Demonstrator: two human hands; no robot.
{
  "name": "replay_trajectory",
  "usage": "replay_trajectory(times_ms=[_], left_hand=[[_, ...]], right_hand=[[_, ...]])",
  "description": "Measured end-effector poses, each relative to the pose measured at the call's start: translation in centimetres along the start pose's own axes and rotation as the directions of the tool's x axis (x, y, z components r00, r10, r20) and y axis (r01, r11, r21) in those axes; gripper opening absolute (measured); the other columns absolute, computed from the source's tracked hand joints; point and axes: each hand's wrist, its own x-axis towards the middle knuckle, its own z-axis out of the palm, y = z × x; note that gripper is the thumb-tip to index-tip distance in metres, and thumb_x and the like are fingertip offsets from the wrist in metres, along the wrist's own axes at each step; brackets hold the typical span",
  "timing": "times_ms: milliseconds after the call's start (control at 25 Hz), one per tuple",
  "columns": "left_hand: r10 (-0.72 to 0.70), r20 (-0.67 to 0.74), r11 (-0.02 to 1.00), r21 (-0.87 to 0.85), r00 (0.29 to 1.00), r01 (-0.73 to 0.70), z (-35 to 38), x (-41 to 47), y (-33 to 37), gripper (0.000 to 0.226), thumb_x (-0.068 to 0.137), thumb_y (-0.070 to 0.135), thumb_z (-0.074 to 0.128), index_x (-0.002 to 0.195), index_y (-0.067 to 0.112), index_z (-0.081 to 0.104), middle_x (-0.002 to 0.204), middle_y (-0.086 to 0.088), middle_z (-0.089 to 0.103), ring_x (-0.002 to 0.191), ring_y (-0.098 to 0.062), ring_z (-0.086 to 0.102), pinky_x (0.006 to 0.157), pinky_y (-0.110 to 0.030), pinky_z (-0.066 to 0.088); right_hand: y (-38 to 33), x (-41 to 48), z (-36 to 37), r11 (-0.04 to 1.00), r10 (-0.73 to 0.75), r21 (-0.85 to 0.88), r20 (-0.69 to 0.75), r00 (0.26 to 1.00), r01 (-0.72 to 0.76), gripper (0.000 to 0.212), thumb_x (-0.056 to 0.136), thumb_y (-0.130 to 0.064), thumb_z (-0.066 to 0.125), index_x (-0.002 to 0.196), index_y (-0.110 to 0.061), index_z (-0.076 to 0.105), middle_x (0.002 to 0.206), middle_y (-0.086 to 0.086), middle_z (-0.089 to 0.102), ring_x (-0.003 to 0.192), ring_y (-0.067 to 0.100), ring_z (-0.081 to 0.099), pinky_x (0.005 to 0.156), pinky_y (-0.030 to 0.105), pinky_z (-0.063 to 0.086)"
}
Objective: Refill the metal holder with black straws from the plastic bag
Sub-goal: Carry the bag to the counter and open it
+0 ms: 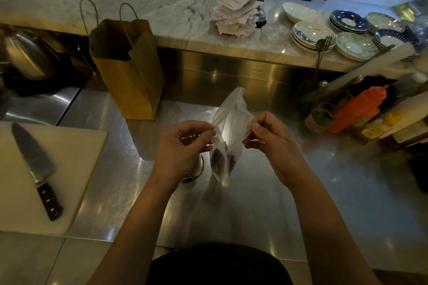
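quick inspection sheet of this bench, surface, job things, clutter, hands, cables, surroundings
surface: steel counter, shiny, bare in front of the person
job's things: plastic bag held upright above the counter, mouth being pulled apart, dark contents low inside; metal holder standing behind the left hand, mostly hidden
clutter: knife lying on white cutting board; brown paper bag standing open; orange squeeze bottle among bottles at right
grippers: left hand and right hand each pinch one side of the bag's mouth
cables: nothing seen
surroundings: marble ledge with spiked receipts and stacked plates
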Motion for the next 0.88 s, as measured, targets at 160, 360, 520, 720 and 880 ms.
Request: replay_trajectory(times_ms=[160, 360, 520, 720, 880], left_hand=[[0.002, -0.041, 1.000, 0.020, 0.999, -0.001, -0.4, 0.0, 0.1, 0.013, 0.085, 0.006, 0.067, 0.096, 0.009, 0.073, 0.087, -0.007, 0.075, 0.076, -0.012, 0.072, 0.067, -0.017, 0.054], [-0.015, -0.122, 0.999, 0.046, 0.992, 0.021, -1.4, 0.2, 0.1, 0.012, 0.085, 0.010, 0.068, 0.094, 0.016, 0.074, 0.085, -0.003, 0.076, 0.082, -0.018, 0.073, 0.079, -0.034, 0.058], [-0.023, -0.170, 0.999, 0.031, 0.985, 0.029, -2.0, 0.2, 0.3, 0.014, 0.085, 0.008, 0.068, 0.090, 0.021, 0.074, 0.079, 0.001, 0.076, 0.080, -0.017, 0.073, 0.077, -0.030, 0.057], [-0.045, -0.192, 0.998, 0.029, 0.980, 0.051, -2.9, 0.1, 0.5, 0.016, 0.085, 0.009, 0.068, 0.090, 0.024, 0.073, 0.080, 0.004, 0.077, 0.078, -0.015, 0.073, 0.077, -0.027, 0.058], [-0.033, -0.172, 0.995, 0.083, 0.985, 0.047, -3.8, 0.2, 0.6, 0.018, 0.083, 0.010, 0.072, 0.090, 0.026, 0.074, 0.083, 0.003, 0.077, 0.082, -0.014, 0.073, 0.080, -0.029, 0.057]], right_hand=[[-0.2, -0.1, -0.6, 1.000, 0.001, 0.002, -0.046, 0.999, -0.001, 0.020, 0.101, -0.011, 0.041, 0.086, -0.010, 0.054, 0.077, -0.004, 0.064, 0.075, 0.015, 0.065, 0.076, 0.034, 0.056], [-0.3, -0.2, -0.9, 0.999, -0.011, -0.043, -0.101, 0.995, 0.006, 0.022, 0.102, -0.012, 0.041, 0.084, -0.013, 0.054, 0.080, 0.006, 0.062, 0.076, 0.019, 0.065, 0.075, 0.031, 0.055], [-0.6, -0.4, -1.4, 0.999, -0.018, -0.039, -0.144, 0.989, 0.013, 0.023, 0.100, -0.011, 0.041, 0.082, -0.013, 0.054, 0.077, 0.005, 0.062, 0.072, 0.014, 0.065, 0.070, 0.028, 0.055], [-0.4, -0.3, -1.7, 0.991, -0.037, -0.136, -0.176, 0.984, 0.013, 0.023, 0.100, -0.012, 0.042, 0.081, -0.015, 0.053, 0.076, 0.004, 0.061, 0.072, 0.015, 0.064, 0.067, 0.027, 0.052], [-0.4, -0.3, -2.1, 0.971, -0.081, -0.235, -0.193, 0.978, 0.034, 0.022, 0.099, -0.014, 0.044, 0.080, -0.016, 0.053, 0.074, 0.001, 0.061, 0.074, 0.017, 0.064, 0.067, 0.028, 0.049]])
